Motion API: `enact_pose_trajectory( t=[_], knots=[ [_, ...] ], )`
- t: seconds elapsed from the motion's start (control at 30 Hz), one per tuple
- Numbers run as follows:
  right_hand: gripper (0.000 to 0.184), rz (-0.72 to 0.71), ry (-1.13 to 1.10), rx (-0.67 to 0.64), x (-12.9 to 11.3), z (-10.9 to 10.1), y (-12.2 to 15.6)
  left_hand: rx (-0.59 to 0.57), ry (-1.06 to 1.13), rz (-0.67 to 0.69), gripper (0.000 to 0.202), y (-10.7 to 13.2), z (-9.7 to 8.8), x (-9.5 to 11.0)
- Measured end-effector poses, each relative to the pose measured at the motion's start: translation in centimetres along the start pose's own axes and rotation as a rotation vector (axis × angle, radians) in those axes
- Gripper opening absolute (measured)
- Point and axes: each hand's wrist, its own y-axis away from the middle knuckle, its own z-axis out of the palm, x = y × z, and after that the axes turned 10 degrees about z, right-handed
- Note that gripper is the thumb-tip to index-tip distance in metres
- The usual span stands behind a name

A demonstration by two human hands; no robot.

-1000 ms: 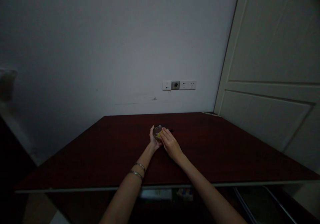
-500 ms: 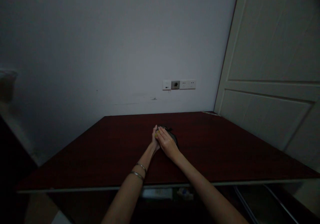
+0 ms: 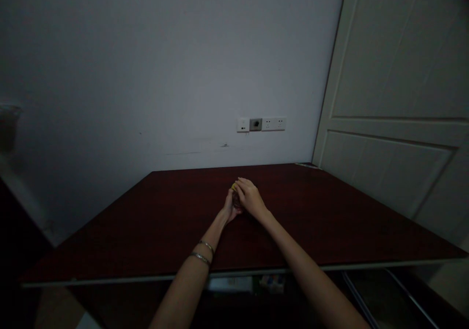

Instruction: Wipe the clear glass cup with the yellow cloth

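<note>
Arms: both bare, reaching fwd over the front edge, angled in twd each other; hands meet approx. mid-table.
Under table: white item (image 3: pixel 230 284) btwn the forearms, w/ small multicolour pack (image 3: pixel 272 283) just R of it; too dark to ID either. Further R, metal rails (image 3: pixel 412 297), also dim.
Table: dark red top (image 3: pixel 146 231), pale front edge, far edge at the wall.
Bangles: two, silvery (image 3: pixel 200 257), on L forearm, one just above the other, a small gap btwn.
L hand: cupped (image 3: pixel 229 211) round lower L side of dark item, thumb up along its side; grasping it.
R hand: on the other side (image 3: pixel 252 198), fingers bent over the top of dark item, yellow bit pinched at the fingertips.
Dark item: btwn the two palms (image 3: pixel 236 200), approx. table centre, mostly hidden; can't tell what it is, nor whether it touches the table.
Yellow bit: small (image 3: pixel 233 186), at top of dark item, near L thumb tip; mostly covered by R fingers, material unclear.
Strip: pale (image 3: pixel 308 166), far R corner of table.
Wall: plain, greyish (image 3: pixel 164 65), w/ dark scuffs (image 3: pixel 224 145) low down.
Sockets: row of plates (image 3: pixel 273 124) on wall, above table, R of centre; one plate grey, others white.
Door: pale, panelled (image 3: pixel 395 89), R side.
</note>
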Motion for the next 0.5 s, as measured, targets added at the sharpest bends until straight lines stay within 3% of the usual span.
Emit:
enact_pose_trajectory(
  t=[0.17,0.4,0.5],
  knots=[
    [0.025,0.104,-0.207,-0.066,0.4,-0.7,-1.1,-0.026,-0.014,0.009,0.049,0.5,0.6,0.7],
    [0.029,0.457,-0.491,-0.078,2.2,-0.4,-0.9,-0.042,0.050,-0.034,0.055,0.8,0.8,1.5],
    [0.033,0.522,-0.566,-0.063,3.0,0.1,-0.2,-0.028,0.059,-0.037,0.056,1.0,0.9,1.7]
  ],
)
